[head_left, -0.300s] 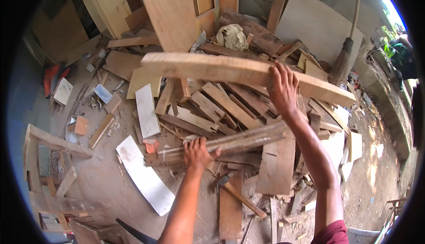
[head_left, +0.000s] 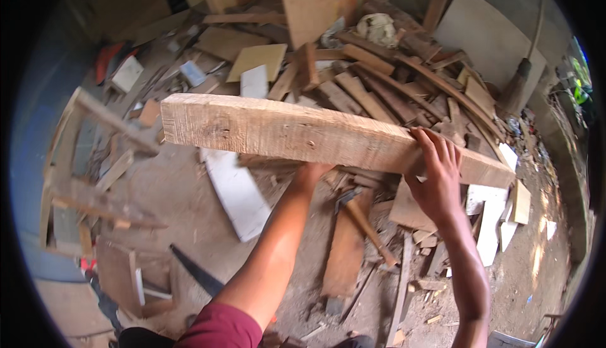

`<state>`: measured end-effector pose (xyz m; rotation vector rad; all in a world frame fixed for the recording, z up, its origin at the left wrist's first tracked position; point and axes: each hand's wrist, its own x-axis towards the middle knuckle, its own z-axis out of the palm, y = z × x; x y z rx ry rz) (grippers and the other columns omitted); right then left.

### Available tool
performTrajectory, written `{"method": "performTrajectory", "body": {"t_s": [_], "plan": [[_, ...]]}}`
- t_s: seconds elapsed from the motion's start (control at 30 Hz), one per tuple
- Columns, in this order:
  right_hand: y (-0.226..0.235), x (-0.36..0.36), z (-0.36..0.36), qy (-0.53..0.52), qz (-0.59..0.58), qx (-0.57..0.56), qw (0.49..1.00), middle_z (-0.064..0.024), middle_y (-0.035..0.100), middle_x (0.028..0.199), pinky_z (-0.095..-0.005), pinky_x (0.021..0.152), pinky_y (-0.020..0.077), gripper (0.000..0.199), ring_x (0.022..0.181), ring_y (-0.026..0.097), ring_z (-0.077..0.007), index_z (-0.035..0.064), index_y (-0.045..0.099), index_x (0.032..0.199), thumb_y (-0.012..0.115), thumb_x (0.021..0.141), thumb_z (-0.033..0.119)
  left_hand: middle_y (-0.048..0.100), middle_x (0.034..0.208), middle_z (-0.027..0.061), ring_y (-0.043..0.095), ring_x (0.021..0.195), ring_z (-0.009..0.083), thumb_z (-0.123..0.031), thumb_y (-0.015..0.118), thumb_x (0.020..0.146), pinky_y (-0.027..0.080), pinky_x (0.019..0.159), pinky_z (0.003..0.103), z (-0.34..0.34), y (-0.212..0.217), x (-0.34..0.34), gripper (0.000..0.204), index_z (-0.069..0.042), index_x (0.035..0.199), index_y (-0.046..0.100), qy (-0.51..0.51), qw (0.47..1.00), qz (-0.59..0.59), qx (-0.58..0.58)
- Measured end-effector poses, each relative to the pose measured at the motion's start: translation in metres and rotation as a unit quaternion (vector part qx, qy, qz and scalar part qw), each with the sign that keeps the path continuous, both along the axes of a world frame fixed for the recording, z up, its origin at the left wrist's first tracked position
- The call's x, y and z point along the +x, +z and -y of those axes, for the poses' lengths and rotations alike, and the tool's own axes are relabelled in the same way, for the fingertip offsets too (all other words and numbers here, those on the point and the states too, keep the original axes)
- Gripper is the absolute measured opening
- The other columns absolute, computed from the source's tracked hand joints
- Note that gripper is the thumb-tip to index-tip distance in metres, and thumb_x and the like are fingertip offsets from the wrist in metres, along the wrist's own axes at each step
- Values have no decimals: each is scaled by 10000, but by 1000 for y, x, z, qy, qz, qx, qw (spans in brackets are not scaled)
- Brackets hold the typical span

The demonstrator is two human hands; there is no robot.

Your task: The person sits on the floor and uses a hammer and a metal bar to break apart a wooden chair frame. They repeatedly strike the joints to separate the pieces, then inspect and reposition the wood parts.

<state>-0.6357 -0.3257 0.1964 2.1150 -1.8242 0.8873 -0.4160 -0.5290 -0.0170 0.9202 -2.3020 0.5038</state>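
Note:
A long, thick rough-sawn wooden beam (head_left: 284, 130) stretches across the middle of the view, raised above the scrap pile. My right hand (head_left: 439, 168) grips it toward its right end, the fingers over the top edge and the thumb on the near face. My left hand (head_left: 314, 170) reaches in behind and below the beam's lower edge; its fingers are hidden there, and I cannot see what they touch. Below the beam, a hammer with a wooden handle (head_left: 369, 231) rests on a brown board (head_left: 344, 247).
Wood scraps (head_left: 372, 95) lie heaped beyond the beam. A white board (head_left: 237, 193) lies on the floor left of my left forearm. Wooden frames (head_left: 107, 203) stand at the left. A dark saw blade (head_left: 196, 271) sticks out near my left arm. A broom (head_left: 521, 80) leans far right.
The beam has come nearer and lower, held by my right hand. My left hand, earlier on the weathered boards, is now mostly behind the beam. The whole view has shifted.

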Motion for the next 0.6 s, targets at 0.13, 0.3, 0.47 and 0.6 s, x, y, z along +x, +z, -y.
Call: {"method": "performTrajectory", "body": {"t_s": [0.13, 0.3, 0.47, 0.6], "plan": [[25, -1, -40, 130, 73, 300, 942, -218, 592, 1290, -448, 1065, 407, 970, 1236, 544, -351, -8, 442, 1456, 906, 637, 226, 497, 1379, 157, 449, 1327, 317, -160, 509, 980, 367, 1113, 396, -84, 16, 26, 415, -27, 1372, 464, -135, 879, -265, 373], [36, 2, -29, 339, 65, 498, 796, -253, 564, 1376, -387, 1088, 395, 1004, 1299, 538, -316, -30, 364, 1500, 888, 728, 340, 672, 1130, 218, 638, 1092, 374, -441, 639, 907, 496, 932, 472, -221, 104, 187, 484, -64, 1210, 628, -235, 662, 272, 658], [44, 97, -31, 383, 118, 645, 651, -132, 643, 1281, -334, 1020, 436, 833, 1157, 578, -174, 13, 453, 1469, 847, 768, 231, 704, 1020, 201, 668, 977, 402, -489, 624, 925, 516, 830, 506, -336, 227, 351, 473, -77, 1156, 651, -64, 638, 320, 697], [55, 186, -52, 459, 155, 554, 677, -218, 613, 1308, -417, 1016, 445, 923, 1205, 577, -272, -29, 411, 1477, 867, 738, 285, 702, 965, 156, 695, 904, 298, -279, 625, 972, 531, 792, 426, -381, 276, 455, 273, -54, 1127, 629, 98, 830, -60, 545]]}}
